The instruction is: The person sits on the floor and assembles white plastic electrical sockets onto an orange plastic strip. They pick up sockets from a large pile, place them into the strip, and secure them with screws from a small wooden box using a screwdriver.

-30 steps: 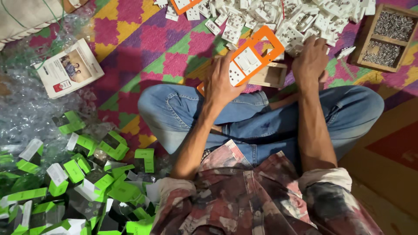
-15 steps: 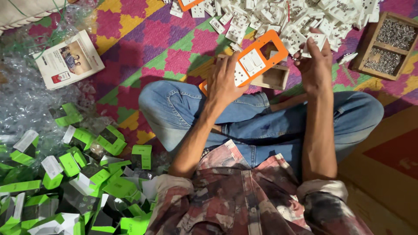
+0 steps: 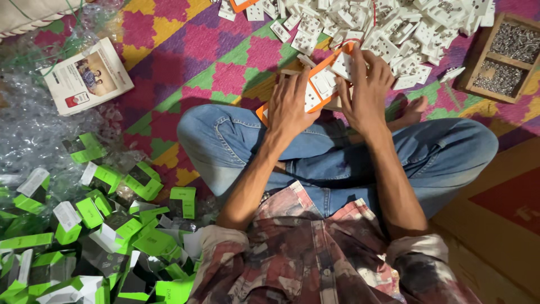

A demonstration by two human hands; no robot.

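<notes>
You hold an orange switch plate fitted with white switch modules, tilted over your crossed legs just in front of your knees. Your left hand lies flat over its lower left end, fingers spread across the face and the grip pressed on the plate's edge. Your right hand covers the upper right end, fingers curled down onto the white modules; how tightly that grip closes underneath cannot be told, since the palm hides it. Both hands touch the plate, so it is carried between them above your blue jeans.

Just beyond the plate, a heap of white socket and switch modules spreads over the patterned mat of pink, purple, yellow and green. Part of a second orange plate shows at the top edge among them. To the right of the heap stands a wooden tray with two compartments of small metal screws. A bare foot shows beside your right wrist.

To your left, well apart from the plate, a printed white carton lies on crumpled clear plastic wrap. Nearer you on that side is a pile of green and white small boxes. A brown cardboard sheet lies to your right.
</notes>
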